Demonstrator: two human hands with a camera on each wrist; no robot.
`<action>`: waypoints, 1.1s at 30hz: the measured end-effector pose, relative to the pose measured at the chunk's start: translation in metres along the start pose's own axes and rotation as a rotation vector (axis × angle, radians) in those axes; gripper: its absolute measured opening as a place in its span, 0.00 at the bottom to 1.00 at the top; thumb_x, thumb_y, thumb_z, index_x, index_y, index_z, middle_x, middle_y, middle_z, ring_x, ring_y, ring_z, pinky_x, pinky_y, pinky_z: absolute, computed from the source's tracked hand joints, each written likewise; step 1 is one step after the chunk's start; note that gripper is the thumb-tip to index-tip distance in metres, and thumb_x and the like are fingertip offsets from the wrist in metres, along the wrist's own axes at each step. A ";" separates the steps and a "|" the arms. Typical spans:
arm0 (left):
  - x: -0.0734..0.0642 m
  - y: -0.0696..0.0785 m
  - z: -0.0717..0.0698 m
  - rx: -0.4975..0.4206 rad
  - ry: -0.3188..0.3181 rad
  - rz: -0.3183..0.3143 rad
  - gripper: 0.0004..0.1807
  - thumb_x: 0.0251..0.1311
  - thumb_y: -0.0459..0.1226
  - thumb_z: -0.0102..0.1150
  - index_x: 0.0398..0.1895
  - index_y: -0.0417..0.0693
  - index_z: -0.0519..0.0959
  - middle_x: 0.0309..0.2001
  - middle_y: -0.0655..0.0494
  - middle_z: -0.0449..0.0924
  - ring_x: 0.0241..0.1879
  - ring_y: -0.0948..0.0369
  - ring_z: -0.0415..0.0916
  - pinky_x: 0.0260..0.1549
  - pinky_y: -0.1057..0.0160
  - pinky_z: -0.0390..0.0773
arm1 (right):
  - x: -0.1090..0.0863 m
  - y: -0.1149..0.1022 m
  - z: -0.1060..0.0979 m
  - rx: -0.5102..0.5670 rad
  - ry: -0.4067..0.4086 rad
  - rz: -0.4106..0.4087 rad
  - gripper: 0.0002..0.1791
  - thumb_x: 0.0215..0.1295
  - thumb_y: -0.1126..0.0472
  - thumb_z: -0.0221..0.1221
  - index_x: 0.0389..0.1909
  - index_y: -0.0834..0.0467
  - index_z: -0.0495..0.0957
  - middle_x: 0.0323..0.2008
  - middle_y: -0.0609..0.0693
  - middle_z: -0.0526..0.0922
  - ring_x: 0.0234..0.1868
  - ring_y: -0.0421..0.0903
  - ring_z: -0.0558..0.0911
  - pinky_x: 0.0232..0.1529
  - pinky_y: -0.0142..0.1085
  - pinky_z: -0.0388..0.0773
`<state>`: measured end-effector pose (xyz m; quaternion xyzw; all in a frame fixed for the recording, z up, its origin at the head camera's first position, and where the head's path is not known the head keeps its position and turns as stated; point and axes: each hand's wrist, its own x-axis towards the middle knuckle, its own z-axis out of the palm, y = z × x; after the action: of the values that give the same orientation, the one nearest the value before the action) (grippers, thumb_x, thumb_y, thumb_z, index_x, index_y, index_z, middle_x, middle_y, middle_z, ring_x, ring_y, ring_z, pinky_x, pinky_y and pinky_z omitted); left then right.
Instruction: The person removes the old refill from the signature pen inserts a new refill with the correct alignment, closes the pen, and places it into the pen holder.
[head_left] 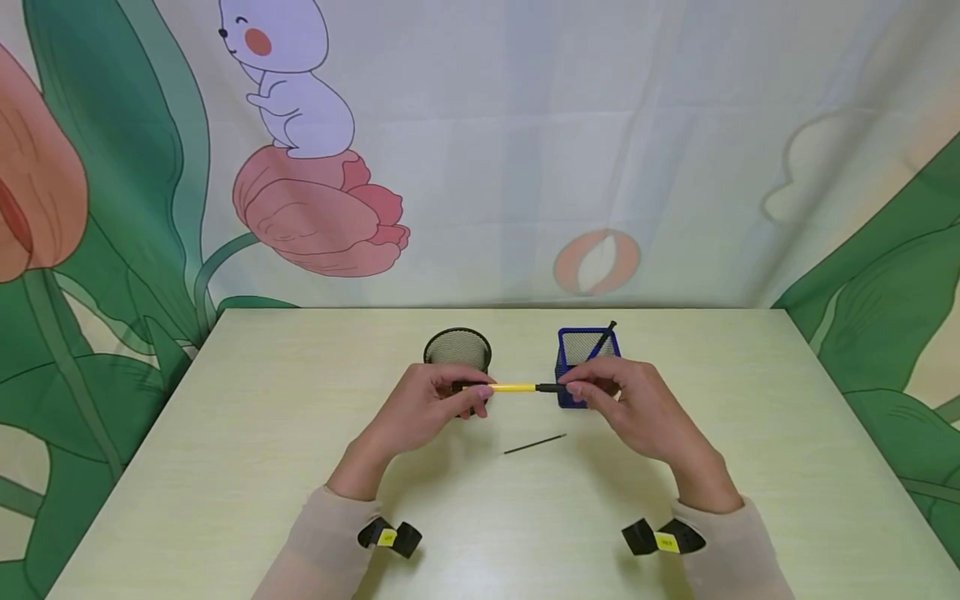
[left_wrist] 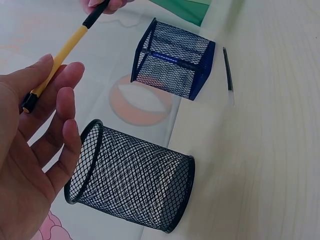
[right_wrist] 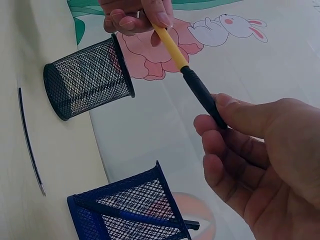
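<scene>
Both hands hold a yellow pen [head_left: 513, 387] level above the table. My left hand [head_left: 435, 406] pinches its yellow barrel close to the black end piece, which shows past the thumb in the left wrist view. With thumb and forefinger, my right hand [head_left: 628, 402] pinches the tip of the black grip section [right_wrist: 201, 92]. The grip section meets the yellow barrel in a line. Below the pen, a thin dark pen refill [head_left: 535, 444] lies on the table, slightly slanted.
Behind the left hand stands a round black mesh pen holder [left_wrist: 132, 175]. A square blue mesh pen holder [left_wrist: 175, 55], partly hidden by the right hand in the head view, has a dark pen [head_left: 602, 340] leaning inside. A printed curtain [head_left: 480, 167] hangs behind the table [head_left: 262, 433].
</scene>
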<state>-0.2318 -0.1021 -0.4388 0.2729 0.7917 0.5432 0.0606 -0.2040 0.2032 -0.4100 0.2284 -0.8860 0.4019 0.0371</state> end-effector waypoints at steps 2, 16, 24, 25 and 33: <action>0.000 -0.001 0.000 0.000 0.005 -0.001 0.07 0.69 0.38 0.66 0.46 0.52 0.88 0.29 0.55 0.88 0.32 0.43 0.82 0.32 0.61 0.84 | 0.000 -0.001 0.001 -0.004 0.010 -0.001 0.08 0.70 0.63 0.66 0.47 0.53 0.89 0.36 0.44 0.88 0.30 0.40 0.81 0.30 0.32 0.76; 0.000 -0.004 0.000 -0.044 -0.003 0.003 0.09 0.70 0.40 0.66 0.47 0.47 0.88 0.29 0.52 0.88 0.31 0.45 0.81 0.32 0.65 0.82 | -0.001 0.000 0.000 -0.034 0.072 0.013 0.09 0.60 0.63 0.74 0.42 0.52 0.90 0.34 0.41 0.91 0.32 0.37 0.85 0.30 0.31 0.78; 0.000 -0.003 -0.001 -0.060 -0.008 0.009 0.10 0.70 0.39 0.65 0.48 0.44 0.87 0.30 0.51 0.88 0.31 0.45 0.81 0.32 0.65 0.82 | -0.001 0.001 -0.001 -0.030 0.075 0.038 0.07 0.60 0.62 0.74 0.39 0.52 0.91 0.32 0.40 0.91 0.32 0.37 0.85 0.28 0.31 0.74; 0.000 -0.002 -0.001 -0.060 -0.008 0.009 0.10 0.70 0.39 0.66 0.48 0.45 0.88 0.30 0.51 0.89 0.31 0.45 0.81 0.32 0.65 0.82 | -0.001 0.001 -0.001 -0.030 0.073 0.037 0.07 0.60 0.61 0.74 0.39 0.52 0.91 0.32 0.40 0.91 0.32 0.37 0.85 0.28 0.31 0.74; -0.001 -0.003 0.000 -0.053 -0.004 0.017 0.10 0.69 0.39 0.67 0.48 0.44 0.88 0.30 0.51 0.89 0.31 0.48 0.82 0.32 0.65 0.83 | -0.001 0.002 -0.001 -0.034 0.019 0.019 0.05 0.64 0.60 0.71 0.40 0.50 0.91 0.33 0.41 0.91 0.33 0.38 0.87 0.30 0.31 0.76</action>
<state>-0.2323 -0.1033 -0.4411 0.2788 0.7745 0.5641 0.0649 -0.2046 0.2058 -0.4110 0.2157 -0.8943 0.3894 0.0456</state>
